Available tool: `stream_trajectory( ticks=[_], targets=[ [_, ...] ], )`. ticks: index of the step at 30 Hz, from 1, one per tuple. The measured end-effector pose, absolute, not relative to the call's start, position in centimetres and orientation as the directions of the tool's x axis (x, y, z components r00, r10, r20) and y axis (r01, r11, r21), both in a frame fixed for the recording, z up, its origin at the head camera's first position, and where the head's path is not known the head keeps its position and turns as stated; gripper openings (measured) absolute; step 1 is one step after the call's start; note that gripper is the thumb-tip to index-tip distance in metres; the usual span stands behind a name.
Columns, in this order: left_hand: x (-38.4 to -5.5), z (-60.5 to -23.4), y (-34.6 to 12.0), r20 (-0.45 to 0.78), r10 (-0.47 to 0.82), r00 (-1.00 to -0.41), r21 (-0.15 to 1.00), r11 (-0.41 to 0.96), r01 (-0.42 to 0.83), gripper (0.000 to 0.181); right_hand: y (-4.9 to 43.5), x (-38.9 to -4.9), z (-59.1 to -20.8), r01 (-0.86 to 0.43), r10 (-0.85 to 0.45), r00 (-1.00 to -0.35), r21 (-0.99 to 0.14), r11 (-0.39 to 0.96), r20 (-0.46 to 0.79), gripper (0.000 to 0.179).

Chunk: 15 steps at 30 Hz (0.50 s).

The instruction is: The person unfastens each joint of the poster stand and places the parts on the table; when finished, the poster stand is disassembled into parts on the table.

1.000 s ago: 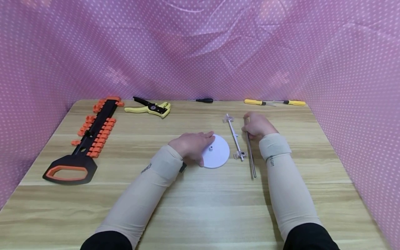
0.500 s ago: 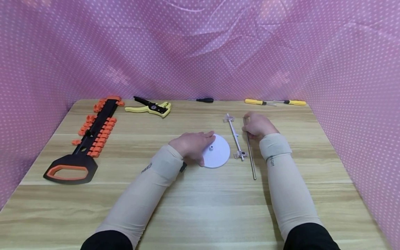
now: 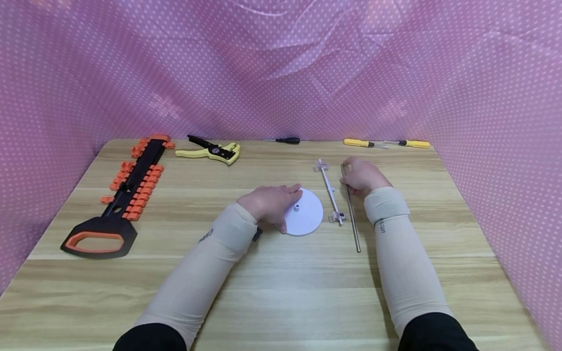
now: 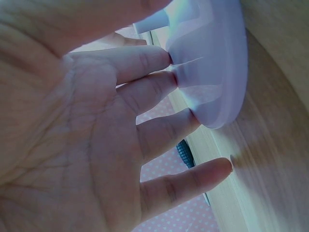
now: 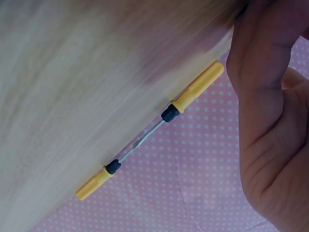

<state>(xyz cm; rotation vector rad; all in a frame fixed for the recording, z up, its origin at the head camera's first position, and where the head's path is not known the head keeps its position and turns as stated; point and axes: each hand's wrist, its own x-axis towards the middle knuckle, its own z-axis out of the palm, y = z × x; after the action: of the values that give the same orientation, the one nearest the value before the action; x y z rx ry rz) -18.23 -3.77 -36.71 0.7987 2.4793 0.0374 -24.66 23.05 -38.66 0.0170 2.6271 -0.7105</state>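
Observation:
A round white disc (image 3: pixel 307 214) with a short hollow stub lies mid-table. My left hand (image 3: pixel 265 204) rests at its left side, fingers fairly straight and spread; in the left wrist view several fingertips touch the disc's edge. To the right, my right hand (image 3: pixel 364 176) pinches the far end of a thin metal rod (image 3: pixel 352 214) that lies along the table. Between disc and rod is a slim white plastic rod (image 3: pixel 330 190) with a clear clip at each end. In the right wrist view, the fingers look curled and the metal rod is out of sight.
On the left lies a black handled rack with orange clips (image 3: pixel 140 175). Along the back are a yellow-and-black wire stripper (image 3: pixel 215 151), a black screwdriver (image 3: pixel 287 141) and two yellow-handled screwdrivers (image 3: pixel 357 143). Pink dotted cloth (image 3: pixel 281 73) encloses the table's back and sides.
A second ago the metal rod's near end looked doubled; now it shows as one line, slightly shifted. Both hands have stayed almost still, and the disc has not moved.

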Motion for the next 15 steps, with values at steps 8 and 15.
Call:
stream_trajectory(
  ticks=[8, 15],
  targets=[
    [-18.25, -36.70, -3.77, -0.477, 0.551, -0.685, 0.183, 0.824, 0.536, 0.113, 23.14, -24.73, -38.67, 0.121, -0.097, -0.913, -0.491, 0.863, -0.395, 0.066],
    [-18.16, -36.60, -3.80, -0.477, 0.553, -0.683, 0.184, 0.823, 0.538, 0.113, 23.13, -24.59, -38.68, 0.130, -0.092, -0.913, -0.498, 0.857, -0.397, 0.066]
  ],
)
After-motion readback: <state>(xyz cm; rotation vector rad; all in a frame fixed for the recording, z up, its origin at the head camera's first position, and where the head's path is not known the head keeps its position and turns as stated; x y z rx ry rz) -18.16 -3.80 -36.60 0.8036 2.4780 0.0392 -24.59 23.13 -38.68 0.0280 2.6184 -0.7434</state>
